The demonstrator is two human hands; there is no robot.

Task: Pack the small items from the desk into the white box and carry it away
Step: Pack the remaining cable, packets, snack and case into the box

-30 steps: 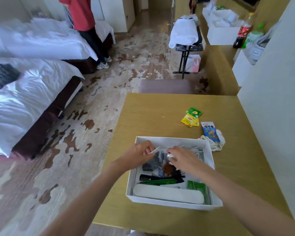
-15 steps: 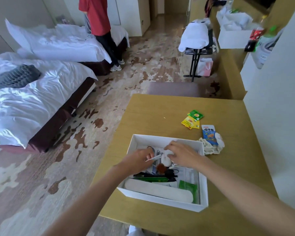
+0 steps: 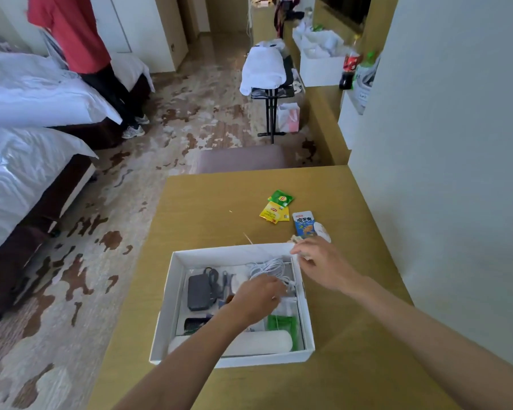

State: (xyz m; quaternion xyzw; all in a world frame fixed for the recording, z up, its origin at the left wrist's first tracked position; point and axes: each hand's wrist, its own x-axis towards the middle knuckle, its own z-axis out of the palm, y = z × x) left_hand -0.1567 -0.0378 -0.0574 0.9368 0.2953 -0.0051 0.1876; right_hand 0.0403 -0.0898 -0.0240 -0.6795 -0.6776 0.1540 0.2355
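Your right hand (image 3: 323, 263) has left the middle of the white box (image 3: 161, 329) for its far right corner, near the blue snack packet (image 3: 304, 224); your left hand (image 3: 258, 298) curls down over the white cable (image 3: 267, 266) inside. Whether either grips anything cannot be told. The box sits on the desk's (image 3: 208, 208) near part, long axis left to right.

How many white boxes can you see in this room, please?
2. The near white box sits on the desk, left hand inside it; the far white box stands on the long counter beside a cola bottle. Others may be hidden.
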